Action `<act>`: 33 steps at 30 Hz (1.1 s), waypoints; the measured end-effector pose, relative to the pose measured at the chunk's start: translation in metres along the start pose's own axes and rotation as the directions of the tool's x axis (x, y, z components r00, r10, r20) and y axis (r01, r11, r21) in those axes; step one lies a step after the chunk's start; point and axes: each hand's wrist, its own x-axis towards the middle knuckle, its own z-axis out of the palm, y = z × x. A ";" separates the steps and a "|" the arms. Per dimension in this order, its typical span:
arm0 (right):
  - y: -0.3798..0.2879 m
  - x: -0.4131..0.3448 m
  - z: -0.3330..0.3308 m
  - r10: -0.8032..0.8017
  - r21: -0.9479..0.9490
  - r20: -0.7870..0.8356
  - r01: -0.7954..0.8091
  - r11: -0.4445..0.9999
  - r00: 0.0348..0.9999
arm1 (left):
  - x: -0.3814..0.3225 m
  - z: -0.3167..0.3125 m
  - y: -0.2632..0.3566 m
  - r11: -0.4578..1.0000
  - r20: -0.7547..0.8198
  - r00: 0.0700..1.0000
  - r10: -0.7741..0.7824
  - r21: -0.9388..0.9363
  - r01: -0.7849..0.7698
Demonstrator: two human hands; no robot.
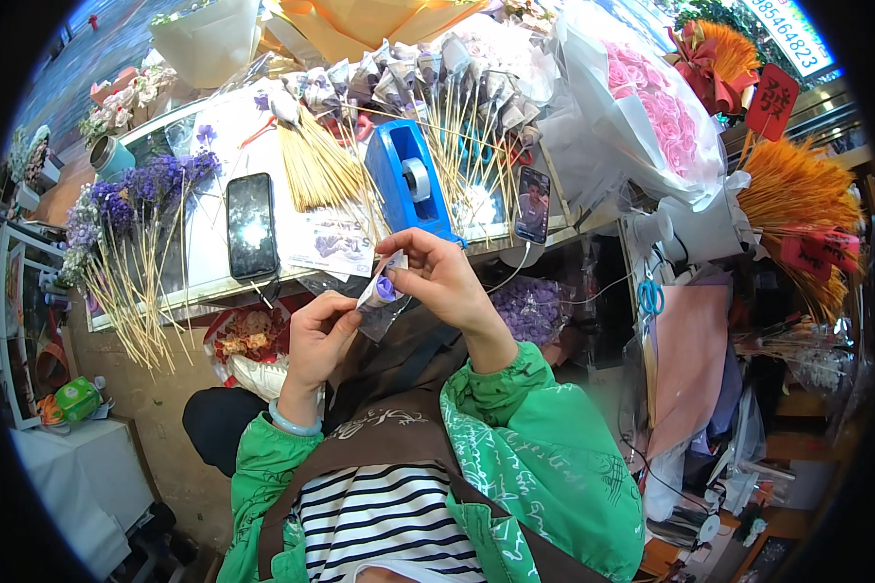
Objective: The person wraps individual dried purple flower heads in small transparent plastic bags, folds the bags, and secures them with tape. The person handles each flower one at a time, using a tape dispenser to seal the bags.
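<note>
Between my two hands is a small purple flower [385, 288] in a pale printed paper wrap with clear film around it. My left hand [322, 337] pinches the wrap's lower left end with thumb and fingertips. My right hand [435, 280] grips the upper edge of the wrap and film. Just beyond, printed paper notes [333, 244] lie on the white worktable, beside a black smartphone [251, 226] and a blue tape dispenser [408, 178]. Many thin wooden sticks [321, 164] lie behind, and several carry rolled paper cones [401, 73] at their far ends.
Purple dried flowers [149, 186] lie at the table's left. A second phone [532, 205] on a white cable leans at the front edge. Pink roses in white wrapping [652, 109] stand at right, near hanging blue scissors [650, 295]. A bag of purple petals [531, 310] sits below the table.
</note>
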 end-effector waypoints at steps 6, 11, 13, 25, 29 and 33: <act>0.000 -0.001 0.009 -0.090 0.176 -0.316 0.152 0.973 0.944 | 0.000 0.000 -0.001 0.992 -0.094 0.990 -0.106 -0.083 0.098; -0.006 -0.012 0.007 -0.133 -0.079 -0.039 0.130 0.988 0.990 | 0.001 -0.001 -0.003 0.990 -0.159 0.977 -0.139 -0.047 0.133; -0.007 -0.012 0.009 -0.167 -0.168 0.020 0.168 0.971 0.986 | 0.001 -0.001 -0.003 0.989 -0.162 0.976 -0.146 -0.058 0.138; -0.015 -0.007 0.013 0.134 -0.273 0.254 -0.062 0.960 0.958 | -0.001 -0.003 -0.004 0.980 -0.193 0.967 -0.165 -0.141 0.140; -0.015 -0.007 0.008 0.138 -0.277 0.296 -0.054 0.959 0.945 | -0.002 -0.003 -0.004 0.983 -0.161 0.975 -0.153 -0.123 0.134; -0.011 -0.008 0.007 0.132 -0.177 0.286 -0.083 0.981 0.949 | -0.003 -0.001 -0.003 0.984 -0.137 0.980 -0.143 -0.129 0.125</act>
